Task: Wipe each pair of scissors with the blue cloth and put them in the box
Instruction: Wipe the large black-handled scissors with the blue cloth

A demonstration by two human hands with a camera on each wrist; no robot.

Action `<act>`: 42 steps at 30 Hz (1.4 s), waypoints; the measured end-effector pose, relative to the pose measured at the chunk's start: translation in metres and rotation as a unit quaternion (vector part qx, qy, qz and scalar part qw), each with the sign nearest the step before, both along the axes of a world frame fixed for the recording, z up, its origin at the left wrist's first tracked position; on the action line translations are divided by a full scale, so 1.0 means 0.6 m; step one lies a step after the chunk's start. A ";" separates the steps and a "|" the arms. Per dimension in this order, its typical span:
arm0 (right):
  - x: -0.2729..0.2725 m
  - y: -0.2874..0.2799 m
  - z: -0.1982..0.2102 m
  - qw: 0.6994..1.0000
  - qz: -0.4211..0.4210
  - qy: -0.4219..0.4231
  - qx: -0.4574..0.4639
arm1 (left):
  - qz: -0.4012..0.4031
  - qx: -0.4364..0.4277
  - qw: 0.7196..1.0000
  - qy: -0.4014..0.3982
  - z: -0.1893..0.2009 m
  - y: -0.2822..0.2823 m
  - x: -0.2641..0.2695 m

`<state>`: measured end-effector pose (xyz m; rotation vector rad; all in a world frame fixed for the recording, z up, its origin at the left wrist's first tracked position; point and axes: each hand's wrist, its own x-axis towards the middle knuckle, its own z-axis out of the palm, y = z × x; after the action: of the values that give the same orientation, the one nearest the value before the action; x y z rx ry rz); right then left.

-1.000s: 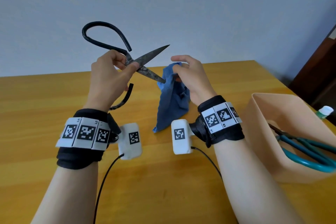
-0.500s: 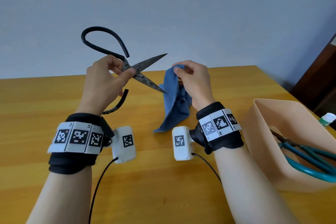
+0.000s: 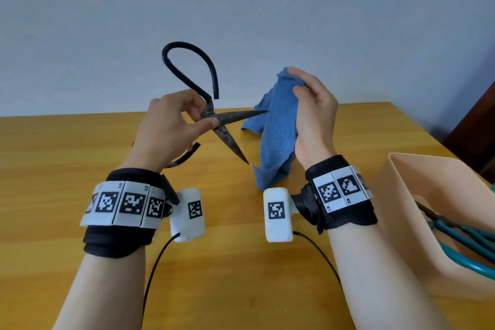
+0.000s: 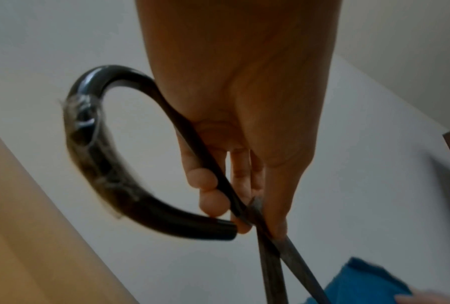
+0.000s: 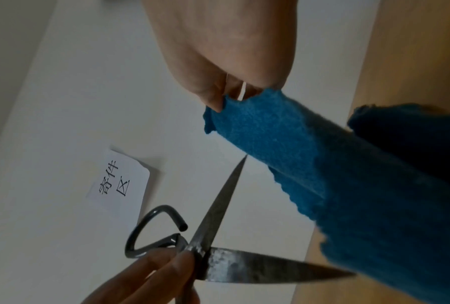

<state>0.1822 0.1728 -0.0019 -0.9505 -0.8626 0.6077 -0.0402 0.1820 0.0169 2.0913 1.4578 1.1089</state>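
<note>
Prob. parcel/mail office: wall sign (image 5: 119, 181) reads 寄件区 (sending area); plain wood table (image 3: 67, 147), bare wall.

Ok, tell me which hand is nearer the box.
Right. The right hand, holding the blue cloth, is up beside the box; the left hand, gripping the black scissors, is farther across the table.

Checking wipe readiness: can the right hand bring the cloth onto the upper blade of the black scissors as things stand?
Probably yes: the right hand holds the blue cloth right beside the upper blade's tip of the open black scissors, nothing between.
</note>
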 end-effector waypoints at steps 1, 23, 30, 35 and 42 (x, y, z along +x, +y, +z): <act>-0.003 -0.002 0.004 1.000 0.011 -0.019 -0.001 | 0.000 -0.003 1.000 0.008 0.000 0.000 0.001; -0.049 -0.010 -0.010 0.934 0.168 -0.297 -0.105 | -0.025 0.002 0.995 0.100 0.007 -0.005 0.018; -0.047 -0.011 -0.006 0.928 0.189 -0.298 -0.119 | -0.021 0.003 0.993 0.112 0.005 -0.005 0.019; -0.049 -0.007 -0.011 0.930 0.185 -0.296 -0.117 | -0.030 0.001 0.994 0.108 0.007 -0.008 0.021; -0.041 -0.008 -0.006 0.917 0.191 -0.325 -0.131 | -0.032 -0.001 0.993 0.112 0.005 -0.009 0.024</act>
<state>0.1577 0.1679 -0.0053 -1.2678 -1.6197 0.7664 -0.0259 0.1766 0.0200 2.3070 1.4752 0.8708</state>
